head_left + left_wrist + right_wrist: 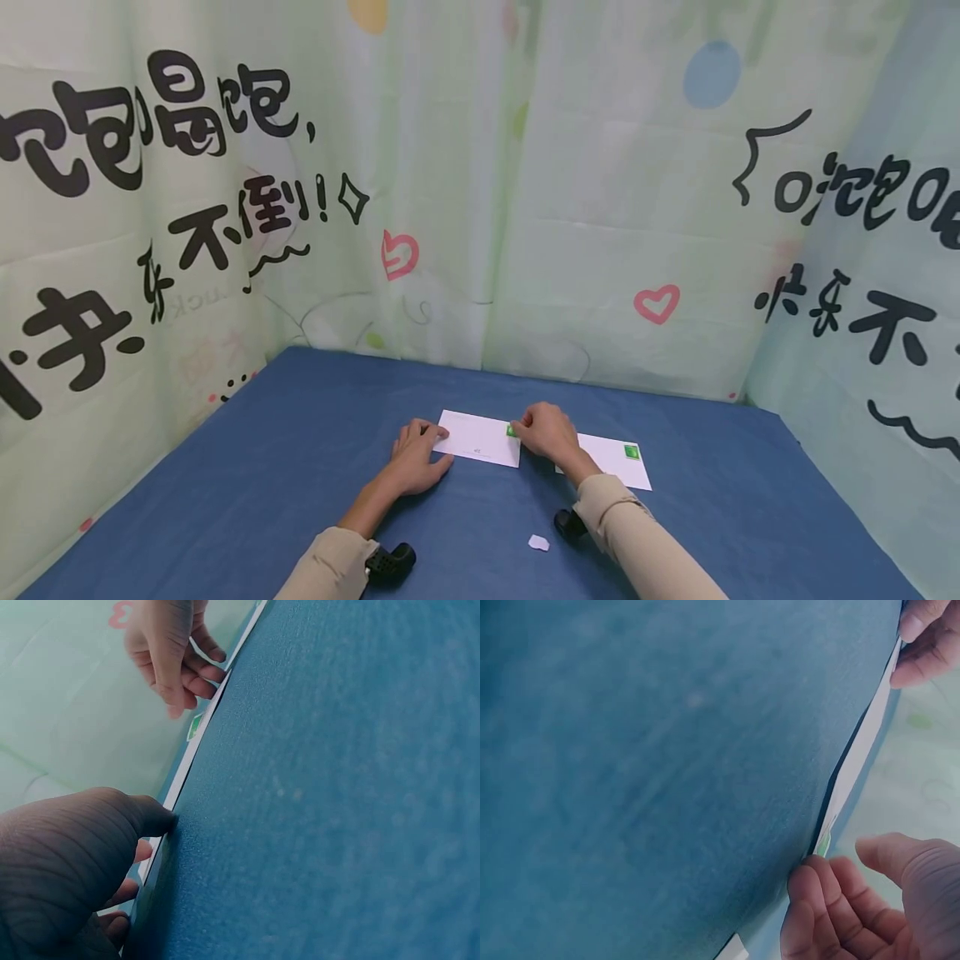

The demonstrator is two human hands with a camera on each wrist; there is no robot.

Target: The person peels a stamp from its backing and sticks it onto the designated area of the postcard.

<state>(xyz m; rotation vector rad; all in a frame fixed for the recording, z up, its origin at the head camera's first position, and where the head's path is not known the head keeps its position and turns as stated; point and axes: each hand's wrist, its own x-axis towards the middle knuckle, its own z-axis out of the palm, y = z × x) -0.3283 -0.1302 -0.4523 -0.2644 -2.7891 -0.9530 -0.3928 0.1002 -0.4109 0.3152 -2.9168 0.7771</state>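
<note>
A white envelope (480, 442) lies flat on the blue cloth, a green stamp (512, 431) at its upper right corner. My left hand (416, 458) rests at the envelope's left end, fingers spread, with the thumb by its near edge. Over the right end is my right hand (549, 432), its fingertips at the stamp and partly covering it. In the right wrist view the right thumb (889, 853) stands apart from the bent fingers (840, 904). Under and beyond the right wrist lies a second white envelope (611, 458), partly hidden, with another green stamp (632, 452).
A small white scrap (538, 542) lies on the blue cloth (300, 467) nearer to me, left of the right sleeve (637, 533). Printed pale green curtains (450, 167) hang behind and at both sides of the table. Dark wrist cameras (392, 565) sit under the cuffs.
</note>
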